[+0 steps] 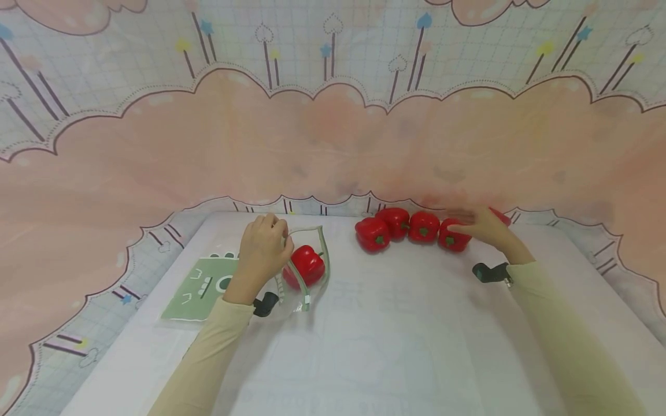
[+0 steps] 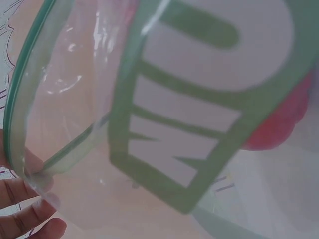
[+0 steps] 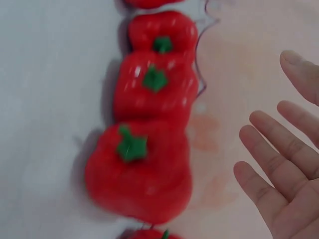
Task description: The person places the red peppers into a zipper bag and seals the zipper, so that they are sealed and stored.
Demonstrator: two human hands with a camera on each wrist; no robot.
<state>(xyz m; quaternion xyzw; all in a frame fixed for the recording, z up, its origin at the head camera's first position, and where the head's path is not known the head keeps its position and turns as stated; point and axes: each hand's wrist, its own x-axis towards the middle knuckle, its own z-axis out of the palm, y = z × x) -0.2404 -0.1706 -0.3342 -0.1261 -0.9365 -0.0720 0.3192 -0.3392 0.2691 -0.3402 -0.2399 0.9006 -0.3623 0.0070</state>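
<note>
Left of centre, the left hand point(image 1: 263, 242) pinches the green-edged rim of a clear zip bag point(image 1: 300, 282), a red pepper point(image 1: 308, 266) in its mouth. Right of centre, the right hand point(image 1: 485, 226), empty, fingers spread, hovers by more red peppers point(image 1: 424, 226).

There are six peppers point(image 1: 424, 225) and one bag point(image 1: 195, 289).

- Left arm point(image 1: 205, 358) slants forward and inward over the desk point(image 1: 395, 346), sleeve down to the wrist!
- Left hand point(image 1: 262, 248) sits toward the far left corner, fingers point(image 2: 21, 218) bent, thumb close in, a pinch!
- Right arm point(image 1: 567, 335) stretches long, angled inward to the far edge!
- Right hand point(image 1: 483, 225), nearer the far right corner: fingers straight and fanned, thumb well apart, nothing gripped!
</note>
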